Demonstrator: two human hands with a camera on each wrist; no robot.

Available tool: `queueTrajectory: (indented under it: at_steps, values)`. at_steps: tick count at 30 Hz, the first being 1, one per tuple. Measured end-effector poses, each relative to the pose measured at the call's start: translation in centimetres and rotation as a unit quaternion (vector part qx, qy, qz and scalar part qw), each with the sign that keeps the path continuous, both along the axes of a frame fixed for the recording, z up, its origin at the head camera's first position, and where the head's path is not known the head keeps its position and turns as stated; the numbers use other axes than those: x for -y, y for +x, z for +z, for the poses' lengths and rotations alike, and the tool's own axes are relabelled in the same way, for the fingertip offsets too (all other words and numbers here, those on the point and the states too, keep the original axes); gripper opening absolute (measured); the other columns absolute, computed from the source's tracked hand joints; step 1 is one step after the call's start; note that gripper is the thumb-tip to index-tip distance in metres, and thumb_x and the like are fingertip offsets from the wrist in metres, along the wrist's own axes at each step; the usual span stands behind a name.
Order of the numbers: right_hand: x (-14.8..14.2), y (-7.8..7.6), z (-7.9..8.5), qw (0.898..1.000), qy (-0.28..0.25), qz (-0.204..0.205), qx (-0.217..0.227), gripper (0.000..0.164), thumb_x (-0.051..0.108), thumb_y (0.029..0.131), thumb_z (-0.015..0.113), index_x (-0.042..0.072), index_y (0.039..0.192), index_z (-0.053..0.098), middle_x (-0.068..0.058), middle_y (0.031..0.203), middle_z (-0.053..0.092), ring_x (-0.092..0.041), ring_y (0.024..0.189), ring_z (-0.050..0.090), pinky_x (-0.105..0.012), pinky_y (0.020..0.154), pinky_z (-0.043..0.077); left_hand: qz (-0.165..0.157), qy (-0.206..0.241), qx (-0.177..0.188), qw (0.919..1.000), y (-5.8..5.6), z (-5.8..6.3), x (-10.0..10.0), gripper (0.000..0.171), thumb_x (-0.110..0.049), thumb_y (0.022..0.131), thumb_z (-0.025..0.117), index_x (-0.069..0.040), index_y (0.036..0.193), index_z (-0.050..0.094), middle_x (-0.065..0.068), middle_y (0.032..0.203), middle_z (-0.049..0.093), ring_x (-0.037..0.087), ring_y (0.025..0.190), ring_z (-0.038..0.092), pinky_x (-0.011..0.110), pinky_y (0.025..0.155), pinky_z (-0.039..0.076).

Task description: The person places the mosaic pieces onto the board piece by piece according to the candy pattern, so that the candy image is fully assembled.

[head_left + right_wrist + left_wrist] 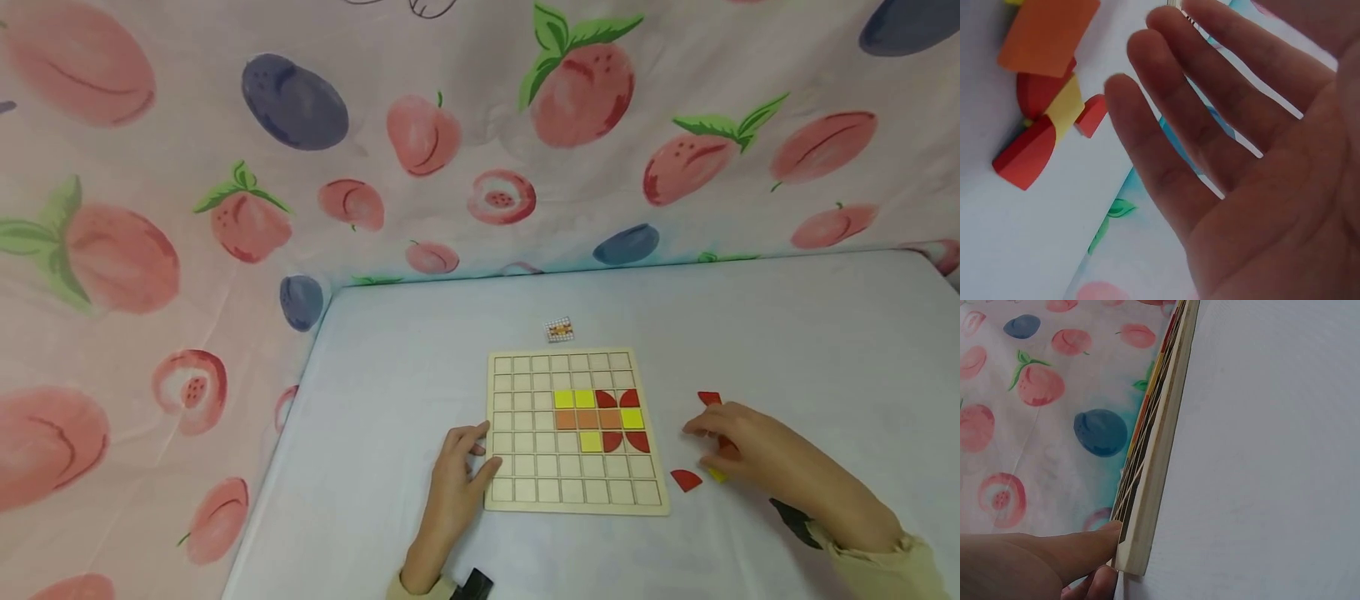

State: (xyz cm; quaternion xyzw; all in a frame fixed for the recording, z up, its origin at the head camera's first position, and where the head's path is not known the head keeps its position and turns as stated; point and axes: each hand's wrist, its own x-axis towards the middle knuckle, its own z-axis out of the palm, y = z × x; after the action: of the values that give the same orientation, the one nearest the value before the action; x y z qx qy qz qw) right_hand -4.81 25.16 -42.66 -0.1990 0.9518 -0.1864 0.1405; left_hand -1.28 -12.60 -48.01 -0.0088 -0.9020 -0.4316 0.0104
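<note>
A square wooden grid board (514,475) lies on the white table. Yellow squares (591,442), orange squares (587,419) and red quarter-circle pieces (637,442) fill cells in its middle rows on the right. At the board's left edge rests my left hand (452,479), its thumb (1088,547) on the rim and its other fingers along the side. My right hand (757,446) hovers over loose pieces right of the board, fingers (1147,144) spread and nothing between them. Beneath it lie an orange square (1050,37), a yellow piece (1065,107) and red quarter-circle pieces (1029,156).
A small patterned card (559,330) lies just beyond the board's far edge. One red quarter-circle (686,480) sits near the board's lower right side. Fruit-print cloth (450,217) hangs behind the table and along its left.
</note>
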Motion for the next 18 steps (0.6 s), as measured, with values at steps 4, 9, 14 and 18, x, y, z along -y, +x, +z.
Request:
queueTrajectory:
  at_steps: [4, 9, 14, 18]
  values:
    - [-0.4, 0.1, -0.3, 1.000, 0.011, -0.003, 0.022, 0.034, 0.018, 0.074, 0.087, 0.010, 0.103, 0.073, 0.001, 0.103, 0.067, -0.018, 0.091, 0.057, -0.042, 0.081, 0.055, -0.001, -0.002, 0.005, 1.0000, 0.0, 0.0, 0.0, 0.048, -0.009, 0.087, 0.075, -0.005, 0.133, 0.061, 0.003, 0.114, 0.057, 0.010, 0.083, 0.048, 0.021, 0.071, 0.041]
    - [-0.9, -0.1, -0.6, 0.998, 0.028, -0.006, 0.052, 0.034, 0.013, 0.073, 0.087, 0.008, 0.103, 0.073, -0.001, 0.102, 0.067, -0.022, 0.092, 0.057, -0.046, 0.084, 0.055, -0.003, 0.001, 0.005, 1.0000, -0.1, 0.0, 0.1, 0.048, -0.010, 0.087, 0.075, -0.005, 0.133, 0.061, 0.003, 0.114, 0.057, 0.010, 0.084, 0.049, 0.022, 0.071, 0.042]
    - [-1.2, 0.1, -0.9, 0.999, 0.029, 0.007, 0.038, 0.030, 0.008, 0.073, 0.086, 0.008, 0.100, 0.073, 0.002, 0.097, 0.066, -0.019, 0.088, 0.057, -0.042, 0.080, 0.056, -0.005, 0.007, 0.006, 0.9999, -0.1, 0.0, 0.1, 0.048, -0.010, 0.088, 0.075, -0.005, 0.133, 0.061, 0.003, 0.114, 0.057, 0.010, 0.083, 0.048, 0.022, 0.070, 0.041]
    - [-1.4, 0.0, -1.0, 0.999, 0.030, 0.009, 0.033, 0.030, 0.011, 0.072, 0.087, 0.009, 0.098, 0.073, 0.003, 0.095, 0.065, -0.017, 0.087, 0.056, -0.041, 0.079, 0.055, -0.006, 0.008, 0.008, 0.9999, -0.1, 0.0, 0.1, 0.048, -0.010, 0.087, 0.075, -0.005, 0.133, 0.061, 0.003, 0.115, 0.057, 0.010, 0.083, 0.047, 0.021, 0.070, 0.040]
